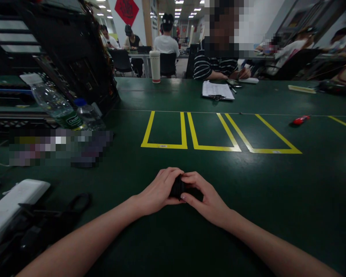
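The left hand (pixel 160 189) and the right hand (pixel 205 198) are meeting over the near middle of the dark green surface (pixel 178 246), and both are gripping a small black object (pixel 177 187) between them. The left grip is wrapping round its left side, while the right grip is closing on its right side with thumb and fingertips. The object's details are too dark to make out. Beyond the hands, yellow tape outlines (pixel 164 146) are marking the surface, and a red object (pixel 301 120) is lying to the right of them. At the left, two plastic bottles (pixel 56 104) are leaning near a large black frame (pixel 75 57), and a white power strip (pixel 20 200) is lying beside black cables (pixel 31 231). Across the surface, a person in a striped shirt (pixel 216 65) is sitting behind a clipboard with papers (pixel 218 90), and a white cup (pixel 155 67) is standing upright.
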A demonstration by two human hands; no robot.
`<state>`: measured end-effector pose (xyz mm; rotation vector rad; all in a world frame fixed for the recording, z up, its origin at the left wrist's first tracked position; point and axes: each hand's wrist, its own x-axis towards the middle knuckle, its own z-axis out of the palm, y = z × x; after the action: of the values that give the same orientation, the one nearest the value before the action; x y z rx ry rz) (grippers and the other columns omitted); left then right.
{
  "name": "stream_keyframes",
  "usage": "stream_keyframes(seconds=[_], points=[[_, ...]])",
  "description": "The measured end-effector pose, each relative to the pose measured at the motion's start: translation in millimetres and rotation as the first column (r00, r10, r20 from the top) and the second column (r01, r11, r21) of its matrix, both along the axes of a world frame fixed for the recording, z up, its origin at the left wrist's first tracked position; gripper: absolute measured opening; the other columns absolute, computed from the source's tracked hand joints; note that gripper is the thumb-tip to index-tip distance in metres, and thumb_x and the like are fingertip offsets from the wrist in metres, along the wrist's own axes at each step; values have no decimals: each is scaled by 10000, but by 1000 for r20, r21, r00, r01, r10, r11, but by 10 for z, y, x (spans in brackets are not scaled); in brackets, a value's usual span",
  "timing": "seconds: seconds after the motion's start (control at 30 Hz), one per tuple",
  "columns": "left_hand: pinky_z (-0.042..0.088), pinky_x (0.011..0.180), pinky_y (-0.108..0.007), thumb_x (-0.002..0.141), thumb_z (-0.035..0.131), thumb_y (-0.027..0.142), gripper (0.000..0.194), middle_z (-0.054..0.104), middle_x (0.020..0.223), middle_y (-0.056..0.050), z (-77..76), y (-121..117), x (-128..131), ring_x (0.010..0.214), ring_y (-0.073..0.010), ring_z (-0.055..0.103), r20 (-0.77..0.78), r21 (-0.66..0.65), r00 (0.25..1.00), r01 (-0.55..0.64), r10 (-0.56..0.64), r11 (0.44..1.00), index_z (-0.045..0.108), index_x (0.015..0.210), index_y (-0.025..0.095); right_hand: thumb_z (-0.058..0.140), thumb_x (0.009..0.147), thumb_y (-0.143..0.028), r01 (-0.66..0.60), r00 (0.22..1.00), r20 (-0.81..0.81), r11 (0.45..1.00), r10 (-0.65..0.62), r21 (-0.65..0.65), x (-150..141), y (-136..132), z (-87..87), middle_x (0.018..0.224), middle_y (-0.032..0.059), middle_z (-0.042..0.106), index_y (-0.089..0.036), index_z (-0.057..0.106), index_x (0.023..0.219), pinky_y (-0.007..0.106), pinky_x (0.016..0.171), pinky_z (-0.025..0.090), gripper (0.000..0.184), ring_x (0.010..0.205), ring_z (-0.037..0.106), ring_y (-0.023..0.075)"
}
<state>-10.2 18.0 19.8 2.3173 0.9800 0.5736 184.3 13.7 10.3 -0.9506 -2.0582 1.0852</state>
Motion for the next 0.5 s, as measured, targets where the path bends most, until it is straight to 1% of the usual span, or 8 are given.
stream_keyframes(seconds=[0.07, 0.13, 0.23, 0.3, 0.37, 0.43, 0.5], points=[[385, 921, -414, 739, 672, 270, 629, 427, 1204, -94, -38, 6, 9, 1095, -248, 433, 15, 22, 1000, -8, 7, 1000, 284, 1232, 220, 542, 817, -182, 8, 1000, -12, 1000, -8, 0, -9, 4, -11, 1059, 47, 501, -242, 507, 1021, 385, 829, 467, 216, 966, 521, 194], [384, 914, -425, 730, 679, 275, 632, 438, 1189, -85, -70, 12, 18, 1089, -253, 438, 33, 38, 999, -16, 15, 999, 286, 1223, 234, 547, 813, -181, 26, 999, -33, 999, -27, -28, -26, 12, -25, 1043, 45, 509, -238, 502, 1014, 384, 821, 475, 214, 947, 535, 189], [391, 899, -445, 738, 666, 288, 613, 437, 1192, -85, -90, 15, 17, 1083, -264, 447, 28, 19, 999, -21, 20, 1000, 288, 1219, 250, 572, 799, -195, 34, 996, -73, 992, -43, -125, -47, 23, -36, 1019, 40, 531, -230, 466, 1052, 378, 815, 493, 277, 932, 555, 183], [399, 887, -452, 740, 663, 291, 623, 427, 1204, -87, -92, 13, 11, 1084, -270, 445, 27, 6, 999, -22, 22, 1000, 278, 1228, 256, 572, 801, -201, 30, 997, -68, 986, -41, -163, -50, 24, -29, 1026, 43, 537, -227, 447, 1088, 381, 823, 494, 314, 942, 554, 184], [391, 900, -451, 742, 663, 287, 634, 417, 1214, -89, -96, 12, 5, 1097, -269, 433, 31, 13, 999, -17, 17, 1000, 267, 1236, 255, 566, 805, -203, 30, 999, -39, 991, -35, -132, -43, 19, -15, 1024, 47, 531, -225, 466, 1078, 379, 811, 496, 292, 932, 548, 187], [370, 929, -438, 746, 661, 274, 630, 414, 1216, -89, -105, 12, 3, 1111, -257, 420, 34, 38, 999, -5, 3, 999, 265, 1235, 243, 568, 800, -198, 29, 1000, -7, 998, -29, -63, -31, 8, 0, 1016, 49, 519, -225, 493, 1045, 371, 796, 491, 258, 919, 536, 190], [356, 946, -417, 742, 668, 249, 637, 413, 1215, -90, -114, 12, 5, 1114, -244, 413, 29, 56, 1000, 1, -2, 998, 267, 1235, 225, 577, 792, -195, 21, 1000, 9, 1000, -21, -4, -20, -4, 10, 1034, 53, 506, -227, 497, 1047, 371, 804, 479, 269, 938, 522, 197]])
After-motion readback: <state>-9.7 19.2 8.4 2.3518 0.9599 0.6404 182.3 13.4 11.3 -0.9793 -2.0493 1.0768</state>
